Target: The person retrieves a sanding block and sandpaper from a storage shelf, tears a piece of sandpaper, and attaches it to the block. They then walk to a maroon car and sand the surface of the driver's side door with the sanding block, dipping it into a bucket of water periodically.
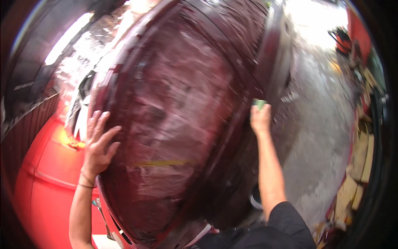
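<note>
A dark maroon car body (244, 120) fills the middle of the head view. Wrinkled clear plastic film (178, 103) covers its large glass area, with a yellow strip (166, 163) across the lower part. My left hand (99, 145) lies with spread fingers at the left edge of the body and holds nothing. On the right side, my right hand (261, 119) grips a small green pad (259, 103) against the maroon panel beside the film. The pad's exact kind cannot be made out, and my fingers partly hide it.
A bright red vehicle (54, 178) stands close on the left. Grey concrete floor (319, 124) runs along the right, with a dark round container (256, 196) near my right forearm. Cardboard pieces (360, 157) line the far right, below a red and black machine (342, 40).
</note>
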A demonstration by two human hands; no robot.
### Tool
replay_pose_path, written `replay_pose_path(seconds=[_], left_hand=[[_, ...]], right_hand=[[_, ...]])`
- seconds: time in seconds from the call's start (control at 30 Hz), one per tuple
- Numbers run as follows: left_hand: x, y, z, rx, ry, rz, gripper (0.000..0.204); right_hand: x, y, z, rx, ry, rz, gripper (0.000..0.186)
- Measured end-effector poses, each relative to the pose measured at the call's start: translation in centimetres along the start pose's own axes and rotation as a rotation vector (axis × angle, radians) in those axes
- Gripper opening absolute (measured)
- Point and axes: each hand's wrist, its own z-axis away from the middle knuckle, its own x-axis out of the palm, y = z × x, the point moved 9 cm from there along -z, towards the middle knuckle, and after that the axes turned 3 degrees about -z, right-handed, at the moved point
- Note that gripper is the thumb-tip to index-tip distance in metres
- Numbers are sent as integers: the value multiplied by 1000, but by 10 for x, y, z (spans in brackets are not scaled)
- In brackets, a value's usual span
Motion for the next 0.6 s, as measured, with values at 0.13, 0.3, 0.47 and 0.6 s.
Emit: replay_pose_path(seconds=[0.13, 0.3, 0.47, 0.6], left_hand=[[8, 9, -1, 70, 8, -17, 47], [10, 1, -6, 71, 16, 21, 48], [18, -1, -10, 66, 32, 68, 47], [11, -2, 8, 35, 5, 44, 49]], right_hand=[[-14, -42, 173, -36, -56, -211, 43], [-20, -33, 77, -89, 20, -135, 45], [-19, 7, -5, -28, 83, -20, 44], [-1, -24, 135, -6, 17, -139, 53]])
